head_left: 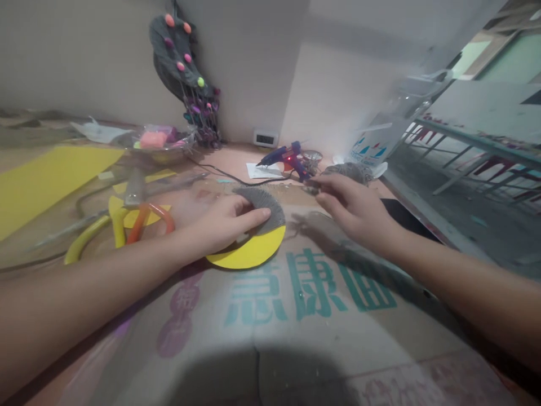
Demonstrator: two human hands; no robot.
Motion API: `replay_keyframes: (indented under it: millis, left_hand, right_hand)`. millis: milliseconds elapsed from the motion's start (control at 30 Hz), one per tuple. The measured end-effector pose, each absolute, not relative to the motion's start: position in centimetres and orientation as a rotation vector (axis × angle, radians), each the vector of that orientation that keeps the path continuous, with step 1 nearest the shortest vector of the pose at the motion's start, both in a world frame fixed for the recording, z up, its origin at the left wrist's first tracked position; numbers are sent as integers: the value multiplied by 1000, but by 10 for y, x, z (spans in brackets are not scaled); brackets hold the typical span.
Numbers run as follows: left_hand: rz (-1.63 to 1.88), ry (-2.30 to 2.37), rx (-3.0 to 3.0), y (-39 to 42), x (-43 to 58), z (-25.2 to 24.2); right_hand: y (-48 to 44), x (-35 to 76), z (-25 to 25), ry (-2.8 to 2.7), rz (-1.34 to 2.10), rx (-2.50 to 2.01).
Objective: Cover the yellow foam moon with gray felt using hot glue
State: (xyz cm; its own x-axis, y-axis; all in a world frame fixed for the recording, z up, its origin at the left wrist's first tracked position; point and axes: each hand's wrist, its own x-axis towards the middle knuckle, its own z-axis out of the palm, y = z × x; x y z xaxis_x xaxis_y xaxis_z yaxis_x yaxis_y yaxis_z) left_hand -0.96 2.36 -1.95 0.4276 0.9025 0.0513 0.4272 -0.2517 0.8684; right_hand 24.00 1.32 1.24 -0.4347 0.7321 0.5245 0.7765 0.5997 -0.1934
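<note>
From my end of the feed, the largest thing I see is the cardboard sheet (313,344), printed with big teal characters and covering the near tabletop. A flat yellow sheet (51,183) lies at the far left. Against the wall rises a gray crescent (173,65) dotted with colored beads. Nearer me, the yellow disc (256,248) lies on the cardboard at center, its upper right covered by a gray ribbed band (273,208). My left hand (226,223) grasps the disc, thumb flat on the band. My right hand (355,206) is raised with bent fingers, the tips just beside the glue gun's grip; blur there means I cannot tell whether it grips anything. Yellow and orange loop handles (87,237) lie left of the disc. The blue hot glue gun (276,157) shows a red light, and behind it stands a small digital display (266,138).
</note>
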Motion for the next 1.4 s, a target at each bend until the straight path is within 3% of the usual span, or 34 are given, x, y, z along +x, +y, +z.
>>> replay_keyframes:
  millis: [433,1400]
  left_hand:
    - [638,1223,1949,20,-10,-18]
    - [620,1187,2041,19,-11,-16]
  right_hand:
    - [-16,231,-5,-2566,-448,-1031]
    - [-20,229,-1,-2590,-492,-1058]
